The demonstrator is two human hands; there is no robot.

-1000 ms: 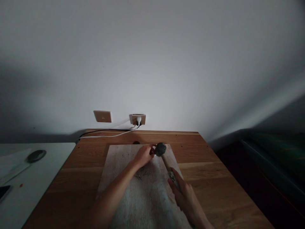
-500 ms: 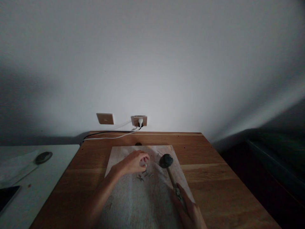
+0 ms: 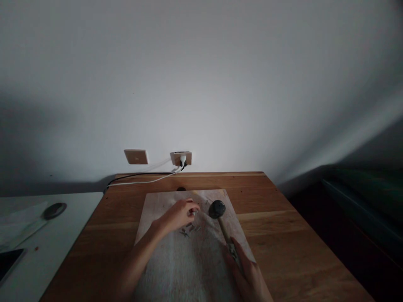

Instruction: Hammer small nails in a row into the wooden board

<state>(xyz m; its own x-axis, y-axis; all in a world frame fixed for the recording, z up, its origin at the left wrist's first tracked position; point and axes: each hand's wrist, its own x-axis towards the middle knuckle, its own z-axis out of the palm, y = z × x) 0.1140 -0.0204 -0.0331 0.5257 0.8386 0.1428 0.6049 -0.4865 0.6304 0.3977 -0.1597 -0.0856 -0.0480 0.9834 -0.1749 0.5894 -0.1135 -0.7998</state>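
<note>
A pale wooden board (image 3: 163, 201) lies on the brown wooden table (image 3: 277, 235). My left hand (image 3: 179, 214) rests on the board with its fingers pinched on a small nail, just above several loose nails (image 3: 189, 229). My right hand (image 3: 248, 274) grips the wooden handle of a hammer (image 3: 220, 216). The hammer's dark head hangs just right of my left fingertips, a little above the board.
A white and a black cable (image 3: 141, 179) run along the table's back edge to a wall socket (image 3: 181, 158). A wall switch (image 3: 136, 156) sits left of the socket. A white table (image 3: 34, 251) at left carries a dark oval object (image 3: 54, 210) and a phone (image 3: 8, 262).
My left hand drew back from the board's far edge to the loose nails and pinched one. The hammer's head came nearer along with it.
</note>
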